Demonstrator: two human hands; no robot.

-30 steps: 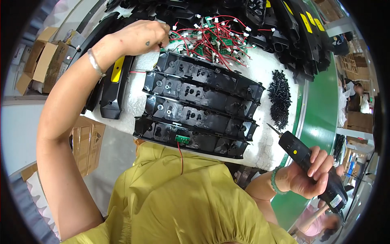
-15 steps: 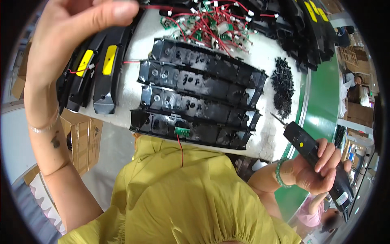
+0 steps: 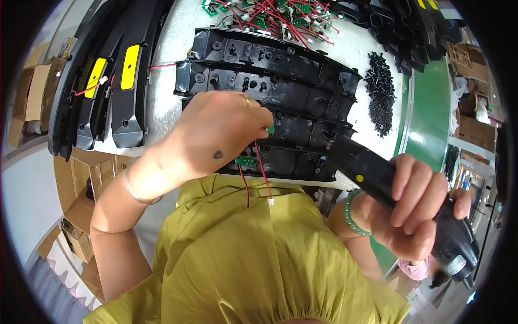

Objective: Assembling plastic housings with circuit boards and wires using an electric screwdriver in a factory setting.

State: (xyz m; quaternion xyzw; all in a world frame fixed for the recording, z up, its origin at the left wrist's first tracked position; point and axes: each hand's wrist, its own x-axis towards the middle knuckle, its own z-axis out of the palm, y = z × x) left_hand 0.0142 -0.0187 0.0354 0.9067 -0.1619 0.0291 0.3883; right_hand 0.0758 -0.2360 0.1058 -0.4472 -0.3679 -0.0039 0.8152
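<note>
My left hand is closed over the second-nearest black plastic housing, pinching a small green circuit board whose red wire hangs toward me, ending in a white plug. Another green board sits in the nearest housing, its red and black wire trailing over the edge. Two more housings lie behind in parallel, hollow side up. On the right, my right hand grips a black electric screwdriver, its front end pointing at the right end of the housings; the bit is blurred.
A pile of black screws lies right of the housings. Boards with red wires are heaped at the back. Black housings with yellow labels stand at left; more black parts are stacked at back right. Cardboard boxes are at lower left.
My left hand has come down from the upper left to the second-nearest housing with a wired circuit board. The screwdriver in my right hand has swung toward the housings.
</note>
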